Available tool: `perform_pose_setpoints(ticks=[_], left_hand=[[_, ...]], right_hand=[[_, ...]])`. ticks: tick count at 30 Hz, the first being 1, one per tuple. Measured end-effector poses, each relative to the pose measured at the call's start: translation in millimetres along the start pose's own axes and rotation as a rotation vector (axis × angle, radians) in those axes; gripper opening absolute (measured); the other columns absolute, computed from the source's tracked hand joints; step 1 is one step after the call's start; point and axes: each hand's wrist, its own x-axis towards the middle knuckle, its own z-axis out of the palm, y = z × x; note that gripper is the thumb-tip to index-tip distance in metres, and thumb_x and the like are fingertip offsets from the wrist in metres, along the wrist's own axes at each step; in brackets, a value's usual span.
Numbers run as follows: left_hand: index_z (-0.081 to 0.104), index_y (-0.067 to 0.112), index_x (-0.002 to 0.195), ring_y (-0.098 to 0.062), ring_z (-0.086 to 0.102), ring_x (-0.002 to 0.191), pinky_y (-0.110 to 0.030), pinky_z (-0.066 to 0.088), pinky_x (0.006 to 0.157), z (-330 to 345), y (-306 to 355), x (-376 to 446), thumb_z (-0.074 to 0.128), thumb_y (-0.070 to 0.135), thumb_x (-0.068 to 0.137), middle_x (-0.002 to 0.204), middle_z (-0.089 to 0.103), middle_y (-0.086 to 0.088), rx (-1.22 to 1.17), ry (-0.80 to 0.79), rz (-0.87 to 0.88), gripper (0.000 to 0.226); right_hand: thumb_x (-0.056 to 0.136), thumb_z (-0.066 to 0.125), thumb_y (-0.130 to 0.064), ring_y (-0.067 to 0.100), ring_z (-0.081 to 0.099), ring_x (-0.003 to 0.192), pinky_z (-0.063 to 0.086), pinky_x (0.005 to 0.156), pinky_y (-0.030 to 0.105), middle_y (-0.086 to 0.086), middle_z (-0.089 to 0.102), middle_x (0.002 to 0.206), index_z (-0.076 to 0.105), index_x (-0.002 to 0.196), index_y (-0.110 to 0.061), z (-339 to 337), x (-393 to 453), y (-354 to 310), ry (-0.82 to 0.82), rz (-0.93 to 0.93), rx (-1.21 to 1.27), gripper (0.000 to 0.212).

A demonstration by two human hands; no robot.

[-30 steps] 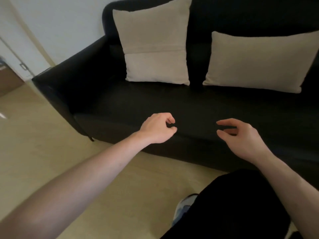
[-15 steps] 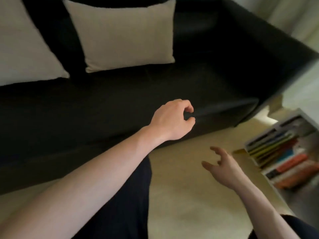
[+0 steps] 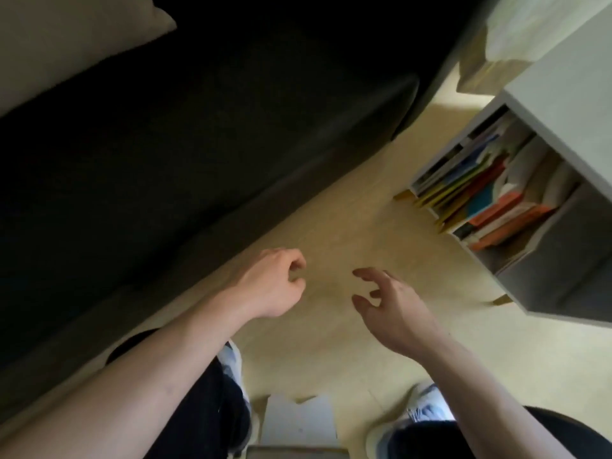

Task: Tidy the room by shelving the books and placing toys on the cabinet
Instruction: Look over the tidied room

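My left hand (image 3: 275, 283) hovers over the beige floor beside the sofa front, fingers loosely curled, holding nothing. A little to its right, my right hand (image 3: 390, 303) hangs with spread fingers, also holding nothing. A white cabinet (image 3: 569, 81) stands at the right; its open shelf holds several colourful books (image 3: 490, 200) leaning together. On the floor between my feet lies a flat white book or sheet (image 3: 298, 422). No toy is in view.
A black sofa (image 3: 198, 127) fills the left and top, with a beige cushion (image 3: 66, 44) on it. Bare beige floor (image 3: 347, 220) runs between sofa and cabinet. A beige object (image 3: 480, 67) sits behind the cabinet. My shoes (image 3: 420, 412) are at the bottom.
The view has swung right and down, from the sofa seat to the floor and cabinet. Both hands have come down over the floor and closer together. Neither has taken hold of anything.
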Motion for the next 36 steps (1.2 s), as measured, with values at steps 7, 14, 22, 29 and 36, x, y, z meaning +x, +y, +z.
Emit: perform_pose_setpoints(ticks=[7, 14, 22, 29, 36], left_hand=[[0.058, 0.029, 0.131, -0.012, 0.058, 0.107, -0.033, 0.05, 0.094, 23, 2, -110, 0.058, 0.028, 0.102, 0.138, 0.055, 0.01, 0.033, -0.214, -0.13, 0.03], [0.063, 0.028, 0.123, -0.02, 0.059, 0.112, -0.033, 0.05, 0.094, -30, 51, -214, 0.057, 0.027, 0.097, 0.135, 0.056, 0.007, 0.219, -0.359, 0.021, 0.027], [0.064, 0.026, 0.127, -0.022, 0.062, 0.112, -0.036, 0.054, 0.092, -77, 82, -246, 0.06, 0.03, 0.096, 0.132, 0.06, 0.004, 0.662, -0.358, 0.224, 0.032], [0.065, 0.026, 0.128, -0.016, 0.059, 0.104, -0.034, 0.052, 0.089, -13, 92, -291, 0.061, 0.033, 0.097, 0.132, 0.064, 0.003, 0.874, -0.399, 0.324, 0.032], [0.065, 0.024, 0.128, -0.022, 0.064, 0.113, -0.039, 0.055, 0.095, 84, 84, -330, 0.063, 0.033, 0.095, 0.132, 0.067, 0.001, 0.963, -0.42, 0.353, 0.034]], right_hand=[[0.097, 0.056, -0.019, 0.023, 0.063, 0.11, 0.046, 0.092, 0.031, 0.004, 0.04, 0.152, 0.042, 0.149, -0.022, 8, -134, -7, -0.146, 0.39, 0.137, 0.054], [0.092, 0.054, -0.02, 0.013, 0.061, 0.084, 0.049, 0.086, 0.03, 0.001, 0.048, 0.14, 0.05, 0.141, -0.024, -34, -290, -76, 0.111, 0.621, 0.396, 0.049], [0.092, 0.047, -0.017, 0.016, 0.059, 0.066, 0.055, 0.063, 0.032, 0.0, 0.041, 0.142, 0.045, 0.142, -0.024, 32, -392, -128, 0.221, 0.849, 0.839, 0.051], [0.094, 0.051, -0.012, 0.019, 0.061, 0.096, 0.05, 0.07, 0.028, 0.004, 0.036, 0.148, 0.046, 0.143, -0.019, 148, -491, -107, 0.27, 1.015, 1.117, 0.05], [0.08, 0.047, -0.016, 0.027, 0.064, 0.104, 0.057, 0.091, 0.047, 0.0, 0.037, 0.142, 0.044, 0.143, -0.023, 252, -575, -59, 0.267, 1.084, 1.27, 0.063]])
